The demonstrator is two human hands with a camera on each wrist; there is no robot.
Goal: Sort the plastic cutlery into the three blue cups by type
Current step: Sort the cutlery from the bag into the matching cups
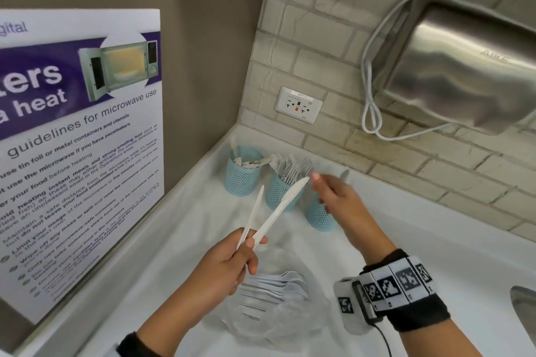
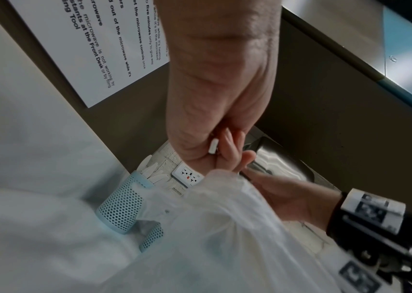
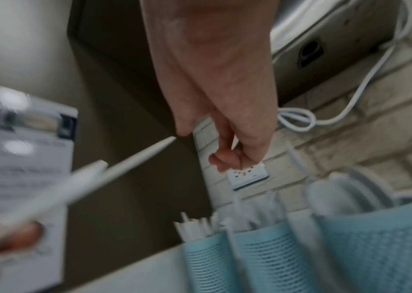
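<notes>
Covering most of the third blue cup with the right hand, leaving its contents unseen apart from one smeared white tip. Burying the handles of the two knives inside the left hand, showing only one handle end in the left wrist view. Blurring the bagged cutlery under the clear plastic bag, type uncertain. Cutting the poster at the left edge, chopping its headline words. Cropping the sink and hand dryer at the right edge. Smearing the blue cups and their contents in the right wrist view. Printing the outlet label too small for reading.
</notes>
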